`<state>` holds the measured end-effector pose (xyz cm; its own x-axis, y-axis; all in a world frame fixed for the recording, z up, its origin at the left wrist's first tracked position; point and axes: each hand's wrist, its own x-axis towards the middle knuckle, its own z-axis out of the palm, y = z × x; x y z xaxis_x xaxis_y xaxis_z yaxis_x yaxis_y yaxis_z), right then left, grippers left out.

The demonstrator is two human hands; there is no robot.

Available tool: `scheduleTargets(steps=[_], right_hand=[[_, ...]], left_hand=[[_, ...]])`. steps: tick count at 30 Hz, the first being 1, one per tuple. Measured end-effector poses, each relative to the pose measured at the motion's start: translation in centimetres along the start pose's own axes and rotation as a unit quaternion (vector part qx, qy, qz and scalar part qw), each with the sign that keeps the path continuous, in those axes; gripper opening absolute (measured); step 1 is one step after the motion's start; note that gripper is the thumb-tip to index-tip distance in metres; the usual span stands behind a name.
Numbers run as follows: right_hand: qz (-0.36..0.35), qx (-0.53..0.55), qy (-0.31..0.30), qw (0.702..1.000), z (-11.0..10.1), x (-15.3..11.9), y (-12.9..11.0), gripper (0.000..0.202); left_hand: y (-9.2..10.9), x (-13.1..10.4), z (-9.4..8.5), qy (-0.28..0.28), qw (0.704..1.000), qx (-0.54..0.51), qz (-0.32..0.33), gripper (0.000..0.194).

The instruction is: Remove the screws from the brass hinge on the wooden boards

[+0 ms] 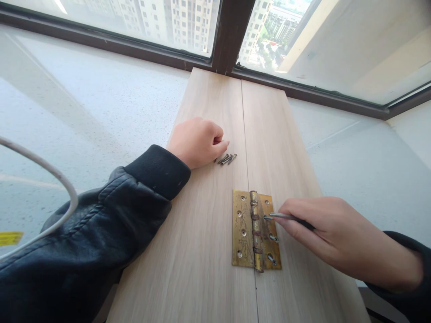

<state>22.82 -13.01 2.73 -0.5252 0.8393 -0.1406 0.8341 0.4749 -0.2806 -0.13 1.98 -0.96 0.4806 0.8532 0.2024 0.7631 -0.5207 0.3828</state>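
A brass butt hinge (247, 251) lies unfolded over the seam between two wooden boards. Slender metal tweezers (292, 218) are pinched in my right hand (340, 237), which is closed. Their tip is at a screw (267, 217) on the hinge's right leaf. Two more screws, a middle one (274, 238) and a lower one (272, 259), stand tilted in that leaf. Its top hole and the left leaf's holes show no screws. My left hand (198, 141) rests on the left board, curled into a loose fist, beside several loose screws (227, 159).
The left board (208, 98) and right board (269, 116) reach to the dark window frame (232, 36). A pale speckled sill (134, 98) lies on both sides. A white cable (50, 170) with a yellow tag (10, 238) loops over my left sleeve.
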Motion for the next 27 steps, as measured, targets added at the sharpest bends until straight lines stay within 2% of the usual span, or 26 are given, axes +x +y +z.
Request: scheduleTargets(steps=[3, 9, 13, 16, 18, 20, 24, 27], right_hand=[[-0.032, -0.037, 0.01, 0.999, -0.23, -0.03, -0.44, 0.03], [-0.049, -0.071, 0.01, 0.996, -0.93, -0.45, -0.47, 0.014], [-0.045, -0.054, 0.038, 0.997, -0.83, -0.48, -0.19, 0.015], [-0.051, -0.096, 0.042, 0.993, -0.68, -0.19, -0.39, 0.032], [-0.056, -0.113, 0.055, 0.991, -0.74, -0.03, -0.53, 0.036], [-0.052, -0.11, 0.066, 0.99, -0.86, -0.03, -0.49, 0.031], [-0.081, -0.066, 0.042, 0.994, -0.88, -0.36, -0.12, 0.02], [-0.089, -0.085, 0.037, 0.992, -0.7, -0.47, -0.05, 0.021]], left_hand=[[0.01, -0.03, 0.03, 0.002, 1.0, -0.001, 0.001, 0.035], [0.01, -0.11, 0.03, 0.003, 1.0, -0.004, 0.004, 0.035], [-0.05, -0.06, 0.07, 0.005, 1.0, -0.003, 0.005, 0.035], [-0.05, -0.01, 0.08, 0.006, 1.0, -0.003, 0.008, 0.036], [-0.03, 0.01, 0.06, 0.006, 1.0, -0.003, 0.006, 0.035], [0.0, 0.01, 0.03, 0.004, 1.0, -0.003, 0.004, 0.035], [0.02, 0.0, 0.0, 0.002, 1.0, -0.004, 0.001, 0.034], [0.02, 0.0, -0.03, 0.002, 1.0, -0.005, 0.001, 0.035]])
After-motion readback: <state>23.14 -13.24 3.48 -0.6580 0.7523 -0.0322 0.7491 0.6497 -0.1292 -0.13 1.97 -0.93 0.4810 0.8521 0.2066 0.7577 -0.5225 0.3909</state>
